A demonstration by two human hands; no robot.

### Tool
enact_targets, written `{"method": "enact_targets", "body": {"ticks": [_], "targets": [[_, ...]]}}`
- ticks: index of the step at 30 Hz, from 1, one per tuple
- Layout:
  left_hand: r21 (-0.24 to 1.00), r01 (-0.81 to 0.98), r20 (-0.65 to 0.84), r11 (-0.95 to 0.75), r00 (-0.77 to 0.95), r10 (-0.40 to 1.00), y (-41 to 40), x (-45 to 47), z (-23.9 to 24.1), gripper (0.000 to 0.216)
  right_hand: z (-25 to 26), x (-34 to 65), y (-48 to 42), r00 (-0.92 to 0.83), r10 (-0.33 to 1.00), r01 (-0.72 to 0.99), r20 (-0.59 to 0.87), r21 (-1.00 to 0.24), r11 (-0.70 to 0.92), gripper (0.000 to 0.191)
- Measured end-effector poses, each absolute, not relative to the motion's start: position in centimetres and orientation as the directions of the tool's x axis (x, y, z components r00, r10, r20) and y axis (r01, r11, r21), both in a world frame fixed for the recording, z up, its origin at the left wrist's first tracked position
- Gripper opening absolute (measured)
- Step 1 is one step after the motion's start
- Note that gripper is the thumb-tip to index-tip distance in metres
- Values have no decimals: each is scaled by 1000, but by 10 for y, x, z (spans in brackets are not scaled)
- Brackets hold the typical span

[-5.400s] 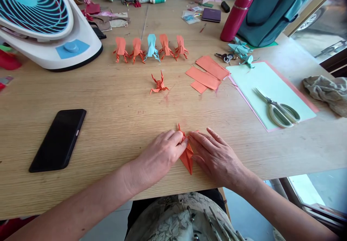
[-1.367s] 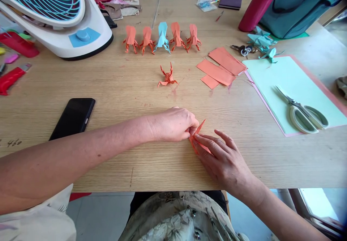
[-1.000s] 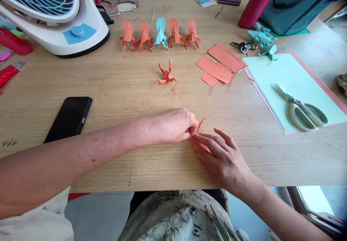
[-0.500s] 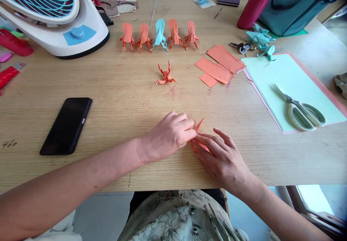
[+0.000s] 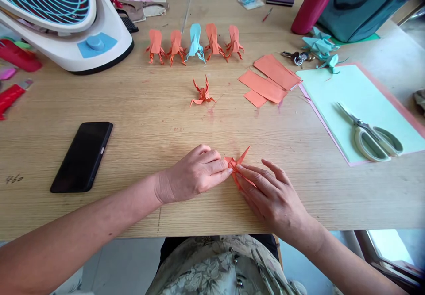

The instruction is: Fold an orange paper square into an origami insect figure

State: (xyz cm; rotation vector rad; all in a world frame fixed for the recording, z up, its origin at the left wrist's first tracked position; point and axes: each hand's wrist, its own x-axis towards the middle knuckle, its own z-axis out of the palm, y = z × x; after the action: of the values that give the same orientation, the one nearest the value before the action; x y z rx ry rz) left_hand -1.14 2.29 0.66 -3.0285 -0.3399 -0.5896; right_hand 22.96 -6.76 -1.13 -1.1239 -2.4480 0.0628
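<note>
Between my hands, near the front edge of the table, is a small orange folded paper piece with a pointed flap sticking up to the right. My left hand is closed, its fingertips pinching the piece's left side. From the right, my right hand presses its fingers on the paper, partly covering it. Beyond them sits a finished-looking orange origami figure with thin raised points. Orange paper strips lie stacked to its right.
Several origami figures, orange and one blue, stand in a row. A fan and a phone are at left. Scissors rest on pale green paper sheets at right, near keys, a red bottle and teal bag.
My left hand has shifted a little left and toward me, uncovering more of the folded paper. My right hand stays nearly in place on it.
</note>
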Motion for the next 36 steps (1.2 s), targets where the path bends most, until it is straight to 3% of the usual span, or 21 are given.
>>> {"method": "enact_targets", "body": {"ticks": [10, 13, 19, 25, 31, 36], "targets": [[227, 376, 289, -898, 855, 431, 9, -19, 0, 30, -9, 226, -70, -588, 748, 736, 308, -179, 652, 44], [245, 388, 258, -889, 857, 445, 9, -23, 1, 33, -8, 223, -69, -575, 759, 747, 306, -182, 639, 43], [169, 390, 247, -905, 872, 421, 4, -33, 4, 41, -6, 222, -67, -552, 771, 749, 317, -216, 626, 41], [317, 493, 237, -810, 786, 571, -1, -31, 5, 36, -6, 222, -68, -543, 782, 759, 307, -219, 613, 40], [174, 534, 233, -827, 794, 562, -12, -38, 1, 42, -9, 221, -69, -544, 774, 757, 323, -208, 619, 37], [167, 600, 106, -783, 778, 619, -24, -41, 5, 51, -11, 222, -68, -541, 770, 755, 338, -207, 622, 36]]}}
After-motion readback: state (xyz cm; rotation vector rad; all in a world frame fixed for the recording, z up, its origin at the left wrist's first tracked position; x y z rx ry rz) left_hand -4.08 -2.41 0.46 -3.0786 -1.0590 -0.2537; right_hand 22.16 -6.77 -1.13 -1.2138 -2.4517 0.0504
